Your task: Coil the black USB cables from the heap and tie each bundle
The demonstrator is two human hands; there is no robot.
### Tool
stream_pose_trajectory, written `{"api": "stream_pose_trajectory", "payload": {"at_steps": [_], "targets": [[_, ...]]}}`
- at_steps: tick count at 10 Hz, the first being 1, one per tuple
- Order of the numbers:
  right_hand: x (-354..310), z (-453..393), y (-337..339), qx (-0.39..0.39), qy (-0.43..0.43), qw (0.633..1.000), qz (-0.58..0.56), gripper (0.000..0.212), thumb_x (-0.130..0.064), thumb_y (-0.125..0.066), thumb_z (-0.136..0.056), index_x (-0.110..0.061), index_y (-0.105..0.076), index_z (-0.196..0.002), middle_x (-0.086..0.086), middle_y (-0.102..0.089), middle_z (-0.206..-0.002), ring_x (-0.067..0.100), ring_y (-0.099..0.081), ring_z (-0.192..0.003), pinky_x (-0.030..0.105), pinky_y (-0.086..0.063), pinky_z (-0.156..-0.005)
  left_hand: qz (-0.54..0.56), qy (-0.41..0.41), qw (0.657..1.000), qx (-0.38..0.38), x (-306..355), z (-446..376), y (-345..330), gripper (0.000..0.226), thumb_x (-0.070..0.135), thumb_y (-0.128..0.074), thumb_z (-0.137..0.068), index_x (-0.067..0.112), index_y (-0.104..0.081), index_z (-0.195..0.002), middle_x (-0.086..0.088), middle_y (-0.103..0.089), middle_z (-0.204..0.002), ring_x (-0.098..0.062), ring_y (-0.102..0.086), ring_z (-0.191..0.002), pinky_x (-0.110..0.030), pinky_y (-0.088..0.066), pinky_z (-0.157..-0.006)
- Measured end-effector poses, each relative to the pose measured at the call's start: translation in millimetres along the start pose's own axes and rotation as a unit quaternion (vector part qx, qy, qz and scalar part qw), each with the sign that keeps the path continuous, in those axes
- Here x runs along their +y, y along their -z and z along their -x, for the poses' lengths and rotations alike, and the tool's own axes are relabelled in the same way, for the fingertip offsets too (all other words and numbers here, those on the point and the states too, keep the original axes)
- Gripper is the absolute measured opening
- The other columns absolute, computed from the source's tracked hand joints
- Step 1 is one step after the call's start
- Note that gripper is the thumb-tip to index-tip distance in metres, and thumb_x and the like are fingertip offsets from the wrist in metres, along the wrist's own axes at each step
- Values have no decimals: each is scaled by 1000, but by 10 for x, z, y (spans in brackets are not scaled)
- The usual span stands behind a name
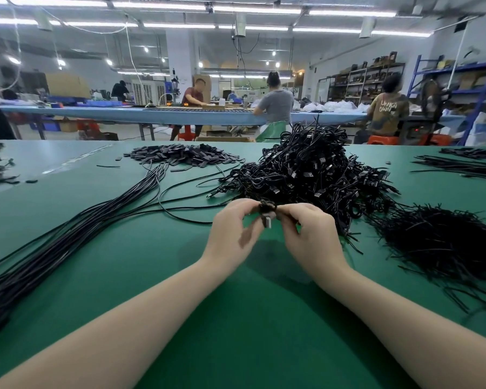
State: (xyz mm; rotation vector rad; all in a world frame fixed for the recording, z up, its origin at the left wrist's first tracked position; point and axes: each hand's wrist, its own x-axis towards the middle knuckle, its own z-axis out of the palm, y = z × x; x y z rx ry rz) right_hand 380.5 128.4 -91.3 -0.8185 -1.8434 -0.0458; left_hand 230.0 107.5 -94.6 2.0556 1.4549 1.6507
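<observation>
Coiled cable bundle [267, 211] pinched at frame centre.
Left hand [233, 230] and right hand [306, 234] both gripped it above the green surface [152, 262], heap [306, 169] behind.

On the tabletop [157, 276] my hands meet at the middle, the small coiled bundle [267, 210] between them. Behind it rises the heap of cables [306, 169]; the straight cables [76, 231] fan off to my left (toward the near edge), the loose ties [443, 242] lie right.

A factory floor; workers [275, 102] at long benches [152, 115], stocked shelving [359, 80].
</observation>
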Motion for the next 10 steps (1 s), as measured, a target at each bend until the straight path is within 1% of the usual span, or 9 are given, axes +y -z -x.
{"api": "stream_pose_trajectory", "payload": {"at_steps": [1,2,3,4,6,7,8,9,10], "targets": [[-29,-6,18,22,60,998,21,15,2,-66,-83,-4,-74,-94,6,-72,-82,27,-66,-78,33,-54,-72,159,159,974,15,141,-23,-28,15,27,-65,-91,14,-66,-83,-5,-68,-74,-13,-59,-70,-30,-49,-69],[-26,-21,55,29,119,991,57,18,5,-64,-79,-1,-74,-93,9,-70,-78,30,-65,-70,36,-55,-68,343,325,881,-15,271,-62,-45,6,20,-60,-94,16,-56,-92,-1,-63,-68,-16,-62,-60,-23,-49,-51],[-29,-55,98,38,199,974,100,20,7,-63,-76,0,-75,-92,9,-69,-76,30,-65,-68,38,-55,-64,493,454,740,-63,327,-119,49,16,13,-55,-92,13,-53,-76,2,-55,-51,-7,-54,-40,-14,-40,-37],[-64,-71,133,45,240,964,108,18,3,-60,-83,-2,-75,-92,7,-68,-80,29,-65,-71,36,-52,-66,543,464,690,-122,325,-141,142,17,14,-53,-81,16,-48,-65,6,-44,-47,-3,-43,-34,-14,-33,-36],[-232,26,81,-39,173,984,27,10,-2,-61,-85,0,-70,-90,10,-69,-98,28,-66,-89,36,-54,-76,470,422,732,-255,193,-99,243,30,21,-49,-84,20,-61,-57,6,-45,-48,-7,-44,-38,-17,-38,-40],[-251,-80,81,-59,97,992,48,8,-7,-57,-88,-5,-64,-91,6,-68,-80,29,-65,-67,34,-49,-59,341,334,872,-108,70,-98,110,26,12,-40,-97,15,-64,-89,4,-52,-49,-11,-46,-40,-21,-38,-44],[-196,-445,201,-52,61,992,101,12,-12,-53,-95,-5,-62,-91,5,-63,-66,29,-56,-53,35,-44,-53,30,167,984,-57,-162,-46,73,23,17,-45,-98,30,-64,-102,-1,-57,-52,-16,-49,-45,-29,-41,-50],[-112,-1060,354,-60,105,957,265,27,-24,-41,-101,-9,-63,-97,1,-63,-70,22,-56,-57,32,-43,-62,-23,165,980,-109,-271,-29,99,29,20,-46,-92,43,-63,-87,10,-55,-52,-16,-49,-49,-29,-43,-52],[8,-1909,588,-25,27,929,368,34,-35,-39,-101,-10,-60,-110,5,-59,-72,21,-56,-61,30,-45,-65,-55,151,978,-134,-265,-39,88,30,20,-45,-90,44,-60,-82,12,-56,-53,-15,-54,-51,-28,-45,-54]]}}
